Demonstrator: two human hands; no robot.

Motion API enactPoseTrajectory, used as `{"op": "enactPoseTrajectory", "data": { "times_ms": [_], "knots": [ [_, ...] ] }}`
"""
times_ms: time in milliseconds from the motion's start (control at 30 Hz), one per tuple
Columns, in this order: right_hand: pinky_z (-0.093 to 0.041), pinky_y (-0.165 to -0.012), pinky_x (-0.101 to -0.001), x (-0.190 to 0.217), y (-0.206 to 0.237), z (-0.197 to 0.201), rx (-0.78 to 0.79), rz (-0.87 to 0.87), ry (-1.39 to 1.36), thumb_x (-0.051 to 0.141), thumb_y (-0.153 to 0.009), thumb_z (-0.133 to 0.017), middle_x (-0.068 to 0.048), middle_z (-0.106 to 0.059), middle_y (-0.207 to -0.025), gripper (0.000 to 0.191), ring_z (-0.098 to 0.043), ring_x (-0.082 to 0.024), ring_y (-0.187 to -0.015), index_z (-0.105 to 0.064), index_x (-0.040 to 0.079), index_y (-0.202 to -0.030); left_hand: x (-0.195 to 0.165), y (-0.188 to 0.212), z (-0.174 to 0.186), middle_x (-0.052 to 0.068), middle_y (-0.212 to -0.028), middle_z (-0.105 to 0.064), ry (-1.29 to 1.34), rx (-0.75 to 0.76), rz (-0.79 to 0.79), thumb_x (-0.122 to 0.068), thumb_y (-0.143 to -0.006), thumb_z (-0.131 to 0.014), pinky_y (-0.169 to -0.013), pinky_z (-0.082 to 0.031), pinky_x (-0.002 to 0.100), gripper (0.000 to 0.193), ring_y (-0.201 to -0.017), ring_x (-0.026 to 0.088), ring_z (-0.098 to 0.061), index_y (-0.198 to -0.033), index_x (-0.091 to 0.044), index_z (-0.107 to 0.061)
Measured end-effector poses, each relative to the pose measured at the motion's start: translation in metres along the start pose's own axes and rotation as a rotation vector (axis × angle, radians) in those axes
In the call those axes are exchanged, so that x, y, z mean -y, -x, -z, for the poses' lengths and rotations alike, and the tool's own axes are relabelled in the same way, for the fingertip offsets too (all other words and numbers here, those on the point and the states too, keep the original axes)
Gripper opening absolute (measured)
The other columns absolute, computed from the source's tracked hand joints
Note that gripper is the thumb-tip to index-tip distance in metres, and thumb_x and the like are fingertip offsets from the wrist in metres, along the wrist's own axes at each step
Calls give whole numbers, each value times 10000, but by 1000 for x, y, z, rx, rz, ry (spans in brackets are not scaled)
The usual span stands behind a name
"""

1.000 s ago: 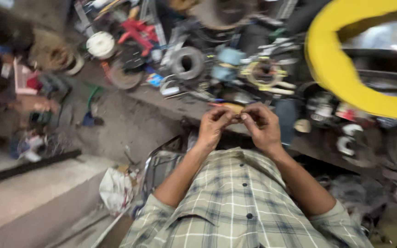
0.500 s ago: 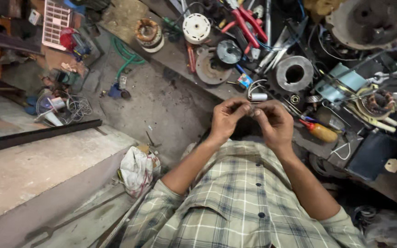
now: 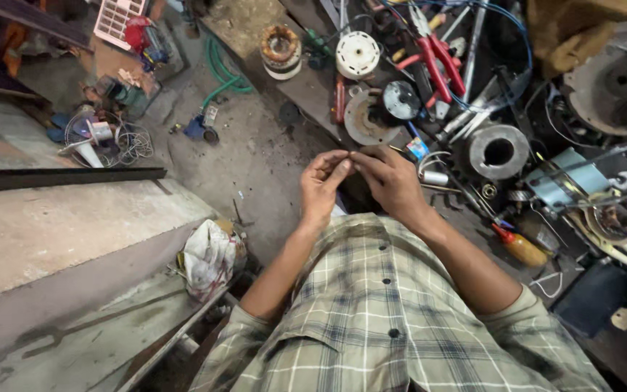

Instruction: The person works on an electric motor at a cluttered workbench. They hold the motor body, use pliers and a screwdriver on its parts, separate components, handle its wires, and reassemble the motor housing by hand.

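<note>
Something very small sits pinched between the fingertips of both hands, too tiny for me to tell what it is; it hangs in front of the chest, just above the near edge of the bench [image 3: 306, 87]. I see the left hand [image 3: 322, 185] with its grip clenched, thumb and forefinger pressed together, and the right hand [image 3: 393, 181] meeting it tip to tip, likewise clenched on the same spot. Both forearms come out of a checked shirt [image 3: 386, 327]. Just beyond the right hand lie a small metal cylinder [image 3: 435, 177] and a steel ring housing [image 3: 498, 151]. Farther back I see red-handled pliers [image 3: 438, 62], a white round motor part [image 3: 357, 54] and a copper-wound coil [image 3: 280, 48]. An orange-handled screwdriver [image 3: 520, 247] lies right of the right wrist. On the floor to the left, a crumpled white bag [image 3: 208, 255] and a green hose [image 3: 223, 72].
</note>
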State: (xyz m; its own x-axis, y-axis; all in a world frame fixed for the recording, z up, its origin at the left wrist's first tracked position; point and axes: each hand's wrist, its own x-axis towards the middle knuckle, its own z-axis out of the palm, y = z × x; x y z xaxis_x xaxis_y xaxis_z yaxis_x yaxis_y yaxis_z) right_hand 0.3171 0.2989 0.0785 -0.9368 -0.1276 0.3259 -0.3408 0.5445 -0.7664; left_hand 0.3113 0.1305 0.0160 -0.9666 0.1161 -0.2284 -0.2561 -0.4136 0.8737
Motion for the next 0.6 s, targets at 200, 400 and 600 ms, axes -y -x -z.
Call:
{"op": "enactPoseTrajectory", "data": {
  "times_ms": [200,400,600],
  "knots": [
    [-568,-788,-367,-9,-52,-36,28,-24,-30,76,-901,-778,-133,-726,-1059,244,-723,-299,-928,-759,52,-1143,-29,-48,35,84,-1054,-751,-57,8,19,-76,-983,-717,-892,-593,294,192,-957,150,-727,-1151,15,-700],
    [-541,-721,-335,-16,-115,-75,-33,-156,-149,97,-903,-798,-100,-723,-940,213,-709,-261,-812,-768,68,-1111,-71,-118,78,54,-1027,-731,-113,143,35,-69,-991,-737,-853,-557,268,167,-935,117,-681,-1138,7,-712],
    [-511,-683,-380,-4,-156,-106,-36,-148,29,89,-888,-803,-126,-678,-929,260,-669,-285,-796,-767,47,-1142,-88,-172,115,31,-1004,-727,-84,234,72,-56,-975,-726,-845,-571,256,171,-906,98,-688,-1131,-7,-675]
  ]
}}
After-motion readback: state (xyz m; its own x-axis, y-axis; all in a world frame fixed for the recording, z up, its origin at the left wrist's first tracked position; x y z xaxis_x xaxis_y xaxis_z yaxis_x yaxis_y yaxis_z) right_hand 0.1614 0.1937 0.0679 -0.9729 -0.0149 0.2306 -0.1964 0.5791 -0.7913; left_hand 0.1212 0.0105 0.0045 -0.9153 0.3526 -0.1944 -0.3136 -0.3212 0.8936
